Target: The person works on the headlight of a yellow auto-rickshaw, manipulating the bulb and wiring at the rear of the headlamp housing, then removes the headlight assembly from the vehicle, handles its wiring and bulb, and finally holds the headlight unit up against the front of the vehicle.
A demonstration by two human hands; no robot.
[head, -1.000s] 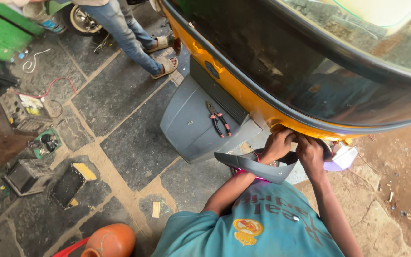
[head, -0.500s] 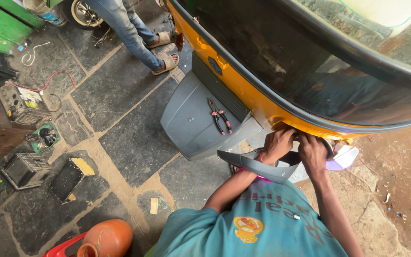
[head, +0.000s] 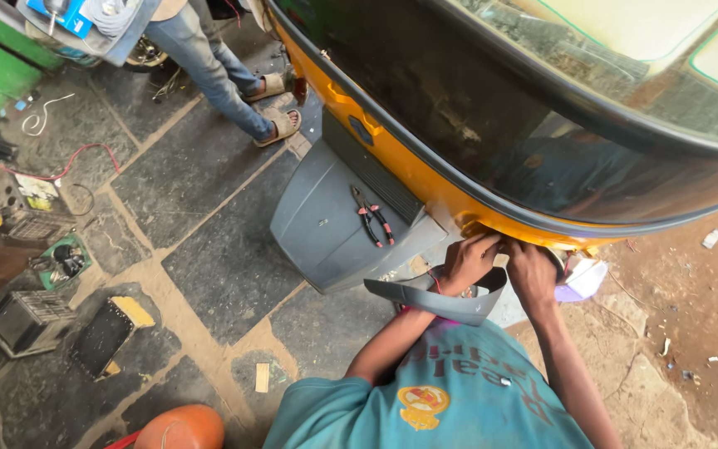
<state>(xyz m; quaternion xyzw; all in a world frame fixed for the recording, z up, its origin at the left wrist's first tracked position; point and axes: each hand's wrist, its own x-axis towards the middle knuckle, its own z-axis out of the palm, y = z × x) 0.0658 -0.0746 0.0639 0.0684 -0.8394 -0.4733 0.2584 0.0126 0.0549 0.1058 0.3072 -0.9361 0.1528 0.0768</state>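
My left hand (head: pixel 469 261) and my right hand (head: pixel 532 273) are side by side, up against the lower edge of a vehicle's yellow front panel (head: pixel 392 162), just under the dark windshield (head: pixel 542 125). The fingers of both curl under the panel edge, so their tips and anything they hold are hidden. A curved grey plastic trim piece (head: pixel 446 304) lies across my forearms just below the wrists. My teal shirt (head: pixel 442 399) fills the bottom of the view.
Red-handled pliers (head: pixel 373 218) lie on the grey front mudguard (head: pixel 326 229). Another person in jeans and sandals (head: pixel 234 79) stands at the top left. Batteries and electrical parts (head: pixel 31 320) sit on the stone floor at left. An orange round object (head: pixel 180 428) is at the bottom.
Both hands stay at the same spot on the panel edge. The view has drifted slightly, and the standing person's feet have shifted a little.
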